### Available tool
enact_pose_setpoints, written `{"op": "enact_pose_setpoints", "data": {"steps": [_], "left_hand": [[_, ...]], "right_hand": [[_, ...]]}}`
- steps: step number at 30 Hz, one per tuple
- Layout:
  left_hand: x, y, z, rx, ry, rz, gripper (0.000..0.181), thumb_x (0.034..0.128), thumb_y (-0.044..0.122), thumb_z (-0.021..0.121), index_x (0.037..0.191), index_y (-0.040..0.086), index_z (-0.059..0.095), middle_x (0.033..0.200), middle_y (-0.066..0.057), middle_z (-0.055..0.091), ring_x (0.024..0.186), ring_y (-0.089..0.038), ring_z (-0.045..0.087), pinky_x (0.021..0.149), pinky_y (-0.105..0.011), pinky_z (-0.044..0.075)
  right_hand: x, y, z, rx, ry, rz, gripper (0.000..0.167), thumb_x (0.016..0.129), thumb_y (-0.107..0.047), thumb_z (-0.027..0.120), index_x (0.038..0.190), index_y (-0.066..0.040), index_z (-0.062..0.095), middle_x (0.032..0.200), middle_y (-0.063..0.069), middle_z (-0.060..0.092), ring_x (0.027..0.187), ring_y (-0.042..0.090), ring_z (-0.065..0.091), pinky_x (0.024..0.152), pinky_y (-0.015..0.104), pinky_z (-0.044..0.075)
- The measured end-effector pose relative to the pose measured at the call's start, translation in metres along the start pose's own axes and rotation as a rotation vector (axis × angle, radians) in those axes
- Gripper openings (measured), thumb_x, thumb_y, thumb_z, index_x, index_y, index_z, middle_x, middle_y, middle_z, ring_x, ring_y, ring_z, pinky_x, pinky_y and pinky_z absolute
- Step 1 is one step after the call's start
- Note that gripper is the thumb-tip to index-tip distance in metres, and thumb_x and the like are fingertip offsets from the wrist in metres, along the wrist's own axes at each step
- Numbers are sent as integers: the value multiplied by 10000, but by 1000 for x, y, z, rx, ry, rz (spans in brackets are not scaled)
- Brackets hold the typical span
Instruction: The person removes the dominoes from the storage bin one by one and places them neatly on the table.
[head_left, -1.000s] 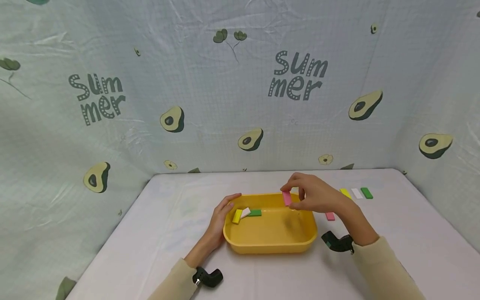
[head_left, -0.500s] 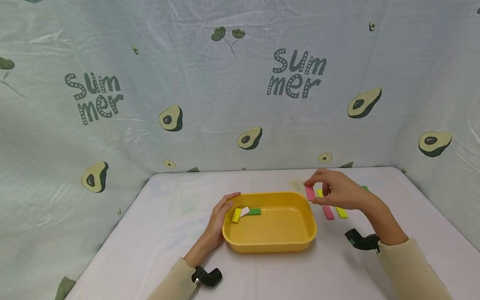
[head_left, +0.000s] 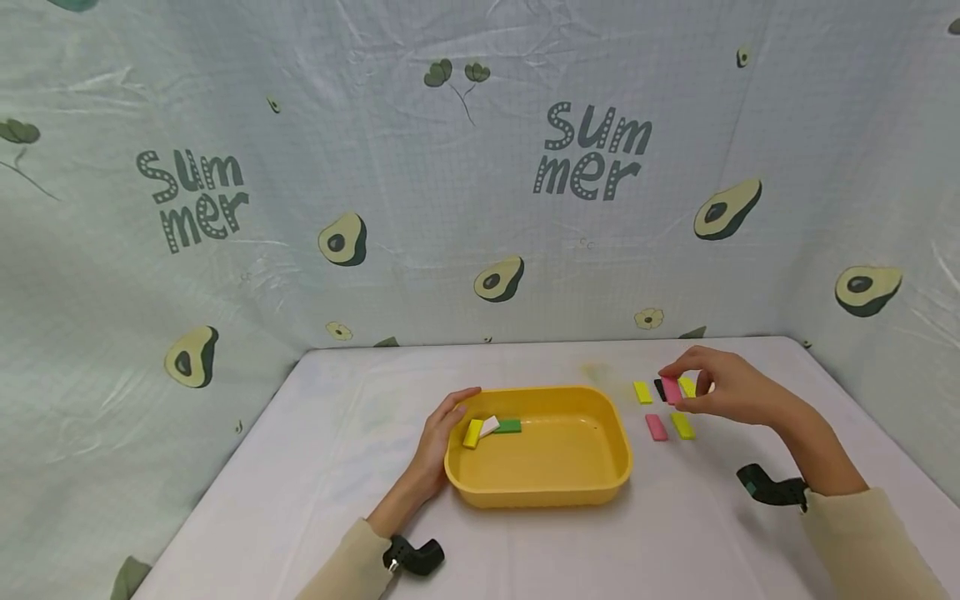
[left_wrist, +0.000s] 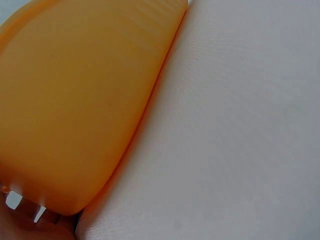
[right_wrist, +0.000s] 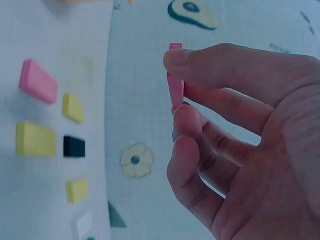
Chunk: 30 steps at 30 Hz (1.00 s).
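Observation:
My left hand (head_left: 429, 448) holds the left side of a yellow plastic tray (head_left: 540, 498), its fingers along the outer wall near the back corner. In the left wrist view the tray's wall (left_wrist: 85, 105) hides most of that hand. A yellow block (head_left: 473, 433), a white block (head_left: 490, 426) and a green block (head_left: 509, 426) lie inside at the left. Right of the tray, my right hand (head_left: 738, 390) pinches a flat pink block (head_left: 671, 391) between thumb and fingers, raised above the table. The right wrist view shows this pink block (right_wrist: 175, 90) edge-on.
Beneath and beside the right hand lie a second pink block (head_left: 656, 427), several yellow blocks (head_left: 683, 426) and a black block (head_left: 660, 389). A white block (right_wrist: 84, 225) shows in the right wrist view. An avocado-print cloth (head_left: 420, 192) hangs behind the white table (head_left: 337, 433).
My right hand has moved right with the pink block, from above the tray's back right corner to over the loose blocks. The left hand and tray have stayed in place.

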<state>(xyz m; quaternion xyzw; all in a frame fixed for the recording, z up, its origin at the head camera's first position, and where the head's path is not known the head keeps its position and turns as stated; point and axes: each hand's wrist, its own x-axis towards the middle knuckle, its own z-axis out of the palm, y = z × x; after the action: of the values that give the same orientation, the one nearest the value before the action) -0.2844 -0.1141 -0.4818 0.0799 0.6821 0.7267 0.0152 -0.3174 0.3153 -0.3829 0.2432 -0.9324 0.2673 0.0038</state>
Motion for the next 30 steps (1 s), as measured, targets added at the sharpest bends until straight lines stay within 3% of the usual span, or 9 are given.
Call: {"op": "enact_pose_setpoints", "data": {"steps": [15, 22, 30], "left_hand": [[0, -1, 0, 23, -6, -9, 456, 1102, 248, 372, 1515, 92, 486, 1615, -116, 431, 1465, -295, 433, 1277, -498, 291], [1, 0, 0, 13, 1, 3, 452, 1102, 236, 375, 1506, 73, 496, 1609, -128, 437, 1475, -313, 421, 1286, -521, 263], [1, 0, 0, 17, -2, -3, 457, 1100, 233, 368, 1511, 75, 488, 1609, -127, 435, 1469, -311, 426, 1281, -518, 277]], "right_hand": [[-16, 61, 1, 93, -97, 169, 527, 851, -194, 803, 1309, 20, 657, 1239, 213, 614, 776, 167, 555, 615, 288, 528], [-15, 76, 9, 145, -126, 207, 570, 843, -149, 779, 1358, 19, 602, 1277, 263, 574, 814, 196, 561, 635, 309, 562], [-17, 82, 17, 154, -148, 228, 484, 863, -144, 770, 1304, 16, 647, 1276, 254, 588, 867, 221, 553, 642, 292, 539]]}}
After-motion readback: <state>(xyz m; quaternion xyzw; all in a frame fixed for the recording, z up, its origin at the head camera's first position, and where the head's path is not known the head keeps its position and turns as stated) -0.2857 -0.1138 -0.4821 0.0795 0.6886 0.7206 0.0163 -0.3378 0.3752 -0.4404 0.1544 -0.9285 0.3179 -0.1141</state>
